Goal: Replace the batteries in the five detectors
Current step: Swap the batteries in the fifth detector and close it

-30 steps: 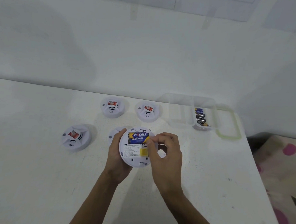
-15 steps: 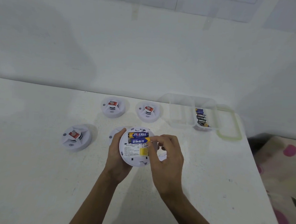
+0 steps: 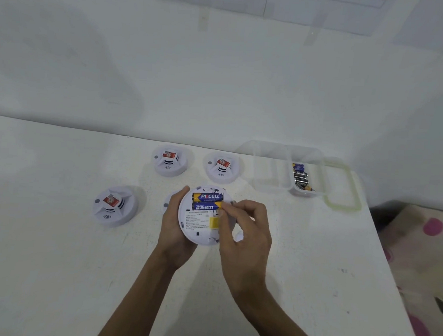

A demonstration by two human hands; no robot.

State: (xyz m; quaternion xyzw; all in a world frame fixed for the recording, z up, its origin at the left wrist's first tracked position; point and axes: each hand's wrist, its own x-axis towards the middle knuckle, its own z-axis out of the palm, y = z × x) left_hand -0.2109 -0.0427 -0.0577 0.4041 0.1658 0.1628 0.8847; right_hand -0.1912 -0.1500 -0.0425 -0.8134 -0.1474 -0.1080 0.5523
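My left hand (image 3: 174,232) holds a round white detector (image 3: 198,228) back side up over the table. Two blue and yellow batteries (image 3: 208,201) lie side by side in its open bay. My right hand (image 3: 245,230) has thumb and forefinger pinched at the right end of the lower battery. Three more white detectors with red stickers stand on the table: one on the left (image 3: 114,205), one at the back (image 3: 170,160) and one beside it (image 3: 223,167). Another white detector (image 3: 167,203) peeks out behind my left hand.
A clear plastic box (image 3: 287,168) stands at the back right with several batteries (image 3: 301,179) in its right compartment. Its green-rimmed lid (image 3: 342,184) lies just to the right. The table's right edge (image 3: 389,266) drops to a patterned floor.
My right fingertips have slid slightly down along the lower battery's right end. The detector and my left hand have stayed in place.
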